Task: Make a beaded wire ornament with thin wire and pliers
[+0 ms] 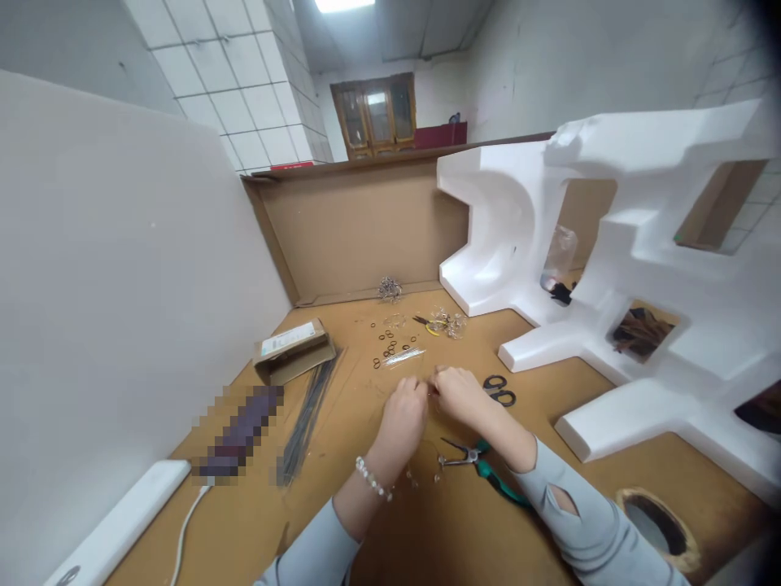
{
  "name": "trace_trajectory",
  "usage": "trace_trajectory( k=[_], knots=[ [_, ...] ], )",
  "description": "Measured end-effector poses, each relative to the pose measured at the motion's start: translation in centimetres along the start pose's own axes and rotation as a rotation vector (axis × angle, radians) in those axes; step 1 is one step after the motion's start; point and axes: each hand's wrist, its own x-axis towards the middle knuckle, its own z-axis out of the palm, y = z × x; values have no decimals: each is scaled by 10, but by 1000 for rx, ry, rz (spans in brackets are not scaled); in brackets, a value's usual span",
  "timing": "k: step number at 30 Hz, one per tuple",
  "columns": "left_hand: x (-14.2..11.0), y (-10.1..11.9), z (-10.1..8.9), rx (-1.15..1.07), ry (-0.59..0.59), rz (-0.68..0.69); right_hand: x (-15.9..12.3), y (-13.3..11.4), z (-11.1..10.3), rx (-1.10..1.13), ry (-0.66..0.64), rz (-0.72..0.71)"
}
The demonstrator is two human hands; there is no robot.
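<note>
Over the middle of the brown table, my left hand [407, 411] and my right hand [456, 392] are close together, fingers pinched. What sits between the fingertips is too small to name, though a thin strand with clear beads [437, 472] hangs below them. Green-handled pliers [473, 457] lie with open jaws under my right forearm, partly hidden by it. Just beyond my hands is a bundle of thin silvery wires [403, 356], with several small dark rings [389, 352] around it. Black-handled scissors [501, 392] rest right of my right wrist, blades hidden.
Yellow-handled pliers [434, 327] lie beside a clear beaded heap [452, 322]. At the back is a tangled metal pile [389, 289]. Long dark wires [308, 419] and an open carton [296, 362] occupy the left. White foam packing [604, 399] borders the right; a power strip [122, 525] lies front left.
</note>
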Motion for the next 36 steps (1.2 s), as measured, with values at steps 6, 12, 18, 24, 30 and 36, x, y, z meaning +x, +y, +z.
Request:
trace_trajectory(
  k=[6, 12, 18, 24, 30, 36],
  knots=[
    [15, 1, -9, -12, -19, 64, 3, 15, -12, -108, -34, -73],
    [21, -16, -9, -277, -31, 118, 3, 17, -19, -86, -31, -106],
    [24, -34, -9, -811, -117, -13, 5, 22, -17, 278, -98, -143],
    [26, -37, -26, -1420, -258, -100, 7, 27, -27, 647, -166, -120],
    [23, -30, -39, -1602, -232, -119, 2, 25, -35, 1117, -241, -58],
    [19, -25, -49, -1651, -225, -97, -7, 19, -45, 1107, -219, -82]
  ],
)
